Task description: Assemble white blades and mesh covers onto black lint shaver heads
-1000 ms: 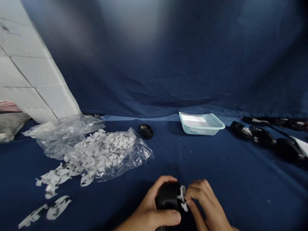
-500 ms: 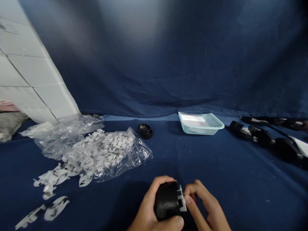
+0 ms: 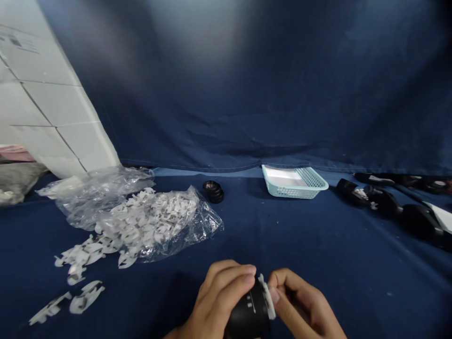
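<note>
My left hand is wrapped over a black rounded housing at the bottom middle; white printed marks show on its side. A white plastic piece sits against the housing's right end. The thumb and forefinger of my right hand pinch that white piece at its outer edge. How far it sits inside the housing I cannot tell. To the left, two loose white plastic pieces lie on the blue cloth, close to a heap of similar white pieces spilling from a clear plastic bag.
Behind the bag is a small stack of black round caps. A light blue basket holding white paper stands at the back. Several black housings lie along the right side. A dark blue curtain hangs behind, beside white boxes.
The black housing has been turned, bringing its printed marks into view. My left hand has shifted its hold, its fingers now over the top. My right hand still pinches the white piece.
</note>
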The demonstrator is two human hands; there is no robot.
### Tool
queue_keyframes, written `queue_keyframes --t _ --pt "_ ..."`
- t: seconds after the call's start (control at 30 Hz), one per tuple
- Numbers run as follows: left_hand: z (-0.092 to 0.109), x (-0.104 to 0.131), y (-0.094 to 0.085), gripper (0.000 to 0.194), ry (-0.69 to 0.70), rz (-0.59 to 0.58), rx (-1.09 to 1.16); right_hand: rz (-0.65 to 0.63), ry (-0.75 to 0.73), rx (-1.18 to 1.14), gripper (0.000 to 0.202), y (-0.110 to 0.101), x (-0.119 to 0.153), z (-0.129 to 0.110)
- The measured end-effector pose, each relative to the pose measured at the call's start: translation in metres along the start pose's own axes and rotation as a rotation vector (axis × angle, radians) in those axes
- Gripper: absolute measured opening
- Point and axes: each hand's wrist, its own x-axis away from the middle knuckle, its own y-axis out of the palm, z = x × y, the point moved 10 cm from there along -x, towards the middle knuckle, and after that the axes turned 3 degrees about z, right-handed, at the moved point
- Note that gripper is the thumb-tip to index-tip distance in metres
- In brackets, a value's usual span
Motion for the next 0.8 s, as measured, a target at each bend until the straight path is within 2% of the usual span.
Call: queue_keyframes --t 0.07,0.17,0.23,0.37,0.47,0.6,0.8 --pt "-0.001 0.008 0.006 0.086 0.089 -0.090 -0.063 -0.038 0.033 -0.053 0.030 0.003 0.000 -0.001" --pt "-0.011 0.016 0.011 0.073 0.113 -0.164 -0.138 -0.033 0.003 -0.049 0.027 0.002 -0.003 -0.009" --pt "-0.013 0.016 0.010 0.072 0.118 -0.163 -0.171 0.046 -0.135 0.036 0.020 -0.006 -0.004 -0.026" --pt "0.002 0.008 0.010 0.086 0.176 -0.168 -0.162 0.163 -0.502 0.301 0.010 -0.014 0.004 -0.068" --pt "0.011 0.001 0.004 0.088 0.203 -0.085 -0.130 0.179 -0.609 0.398 0.011 -0.012 0.007 -0.081" --pt "0.017 -0.004 -0.007 0.072 0.242 0.093 -0.122 0.188 -0.670 0.445 0.011 -0.008 0.008 -0.086" --pt "0.014 -0.010 -0.009 0.068 0.214 0.104 -0.142 0.111 -0.832 0.447 0.021 0.003 0.011 -0.094"
